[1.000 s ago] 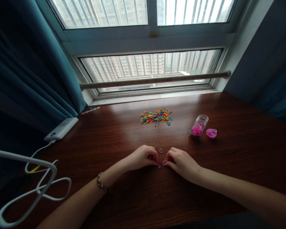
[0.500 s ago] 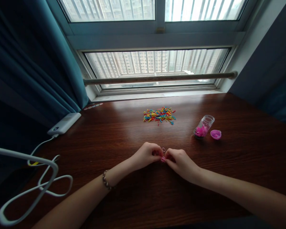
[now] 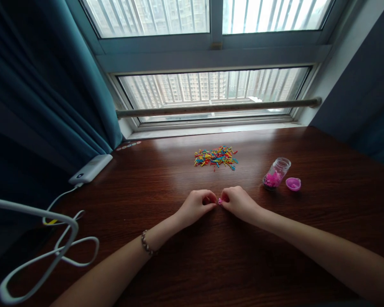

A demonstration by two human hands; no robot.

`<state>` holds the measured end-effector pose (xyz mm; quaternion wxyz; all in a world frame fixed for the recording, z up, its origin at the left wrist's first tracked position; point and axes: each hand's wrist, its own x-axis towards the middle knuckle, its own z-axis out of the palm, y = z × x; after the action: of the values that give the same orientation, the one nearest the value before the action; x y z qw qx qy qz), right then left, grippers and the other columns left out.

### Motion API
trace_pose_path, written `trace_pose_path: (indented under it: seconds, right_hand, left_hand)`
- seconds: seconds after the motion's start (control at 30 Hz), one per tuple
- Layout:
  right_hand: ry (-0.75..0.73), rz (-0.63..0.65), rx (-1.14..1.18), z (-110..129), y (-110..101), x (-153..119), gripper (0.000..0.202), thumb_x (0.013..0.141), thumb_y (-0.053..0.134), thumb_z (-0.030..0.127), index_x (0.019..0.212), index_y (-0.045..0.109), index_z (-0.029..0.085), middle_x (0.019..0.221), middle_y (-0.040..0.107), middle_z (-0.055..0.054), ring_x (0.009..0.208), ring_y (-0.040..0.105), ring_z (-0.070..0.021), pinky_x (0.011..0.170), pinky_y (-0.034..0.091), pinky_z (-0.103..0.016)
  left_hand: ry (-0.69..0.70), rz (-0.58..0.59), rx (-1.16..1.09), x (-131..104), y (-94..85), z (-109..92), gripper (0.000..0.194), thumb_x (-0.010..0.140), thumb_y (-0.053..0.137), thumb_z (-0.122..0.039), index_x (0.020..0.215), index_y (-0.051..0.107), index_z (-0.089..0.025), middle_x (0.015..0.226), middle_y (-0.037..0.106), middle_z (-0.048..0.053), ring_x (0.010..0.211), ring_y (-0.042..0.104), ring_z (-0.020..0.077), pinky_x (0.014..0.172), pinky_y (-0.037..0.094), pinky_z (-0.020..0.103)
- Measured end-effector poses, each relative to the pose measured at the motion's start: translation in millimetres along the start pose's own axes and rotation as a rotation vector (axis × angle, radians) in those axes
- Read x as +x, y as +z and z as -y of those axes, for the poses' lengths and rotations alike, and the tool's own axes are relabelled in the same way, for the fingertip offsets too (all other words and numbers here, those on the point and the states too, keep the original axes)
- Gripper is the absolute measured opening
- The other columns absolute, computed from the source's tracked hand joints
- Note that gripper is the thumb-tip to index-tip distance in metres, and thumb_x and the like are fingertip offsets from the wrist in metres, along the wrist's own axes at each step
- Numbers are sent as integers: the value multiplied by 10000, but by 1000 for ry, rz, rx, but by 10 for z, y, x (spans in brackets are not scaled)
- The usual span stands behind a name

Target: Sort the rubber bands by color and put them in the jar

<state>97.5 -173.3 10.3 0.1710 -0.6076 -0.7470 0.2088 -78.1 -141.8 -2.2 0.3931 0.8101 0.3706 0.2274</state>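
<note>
My right hand (image 3: pixel 241 203) pinches a small pink piece (image 3: pixel 220 201) between thumb and fingertips. It is too small to tell its exact kind. Just to the left, my left hand (image 3: pixel 195 207) has thumb and forefinger brought together close beside the pink piece. Whatever those fingertips hold, if anything, is too small to make out. Both hands are low over the brown wooden table (image 3: pixel 179 264), nearly touching. A braided bracelet (image 3: pixel 145 243) circles my left wrist.
Beyond the hands lies a pile of small red, yellow and blue pieces (image 3: pixel 216 157). A clear glass jar (image 3: pixel 282 164) with pink bits leans at right, beside a purple-pink cup-shaped piece (image 3: pixel 293 184). At left are a white power bank (image 3: pixel 91 168) and its cable (image 3: pixel 77 238).
Both hands have moved slightly away from me, and the left fingertips have drawn a little apart from the pink piece. A small pale ring on the table no longer shows.
</note>
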Motion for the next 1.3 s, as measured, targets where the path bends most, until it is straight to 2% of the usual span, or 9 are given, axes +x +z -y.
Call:
trace_pose_path:
  seconds: [0.2,0.3,0.37,0.5,0.63,0.73,0.83,1.0,1.3]
  right_hand:
    - [53,155,-203,83,-36,134,154,681,535,245,710,660,160,737,666,-88,679,612,-183,541,369,-229]
    - [-36,126,-247,118,-79,112,156,677,522,222,683,664,157,726,671,-93,672,616,-192,533,365,-234]
    - [-84,54,-246,133,-211,59,170,697,508,220,642,658,162,685,667,-86,640,606,-181,531,361,-237]
    - [-82,-142,-176,83,-856,-102,189,722,515,278,632,651,183,615,645,-37,567,569,-143,506,357,-229]
    - [94,-319,-206,-129,-1621,-225,180,689,571,337,706,682,197,628,653,-23,586,576,-139,530,384,-228]
    - [181,-239,-278,-320,-1886,-232,169,667,594,332,681,694,197,636,659,-29,624,589,-160,543,394,-240]
    - [215,-165,-324,-455,-1896,-190,161,650,608,324,674,699,194,640,660,-39,620,593,-167,525,392,-242]
    - [229,-178,-389,-534,-1818,-132,166,643,615,341,655,698,198,646,661,-50,609,594,-159,489,374,-231]
    - [205,-155,-353,-634,-1847,-96,118,606,658,315,640,705,213,622,660,-48,592,598,-164,505,402,-239]
  left_hand:
    - [3,9,36,7,-5,-8,124,718,548,-176,799,637,-143,734,626,4,647,517,104,600,393,197]
    - [-5,16,49,7,-13,-18,128,721,543,-181,802,634,-140,735,622,7,646,511,105,606,396,201]
    - [-9,15,58,3,-14,-20,130,725,544,-193,806,631,-141,729,615,8,642,504,105,603,395,204]
    - [-8,13,61,-1,-4,-4,128,728,556,-223,805,624,-146,723,602,5,637,495,102,594,389,202]
    - [-2,5,73,4,5,14,131,735,552,-241,797,620,-148,725,596,6,641,497,103,595,387,202]
    - [9,5,101,8,8,8,137,739,548,-253,794,619,-151,730,596,9,651,502,110,602,386,209]
    - [11,18,116,6,11,-5,142,743,541,-261,791,617,-151,729,598,11,652,504,115,601,384,213]
    - [2,22,119,-2,21,-7,154,749,534,-274,799,617,-154,731,602,8,643,505,113,593,384,211]
    - [0,10,119,2,25,1,166,741,543,-297,788,622,-159,729,607,8,644,504,116,598,389,213]
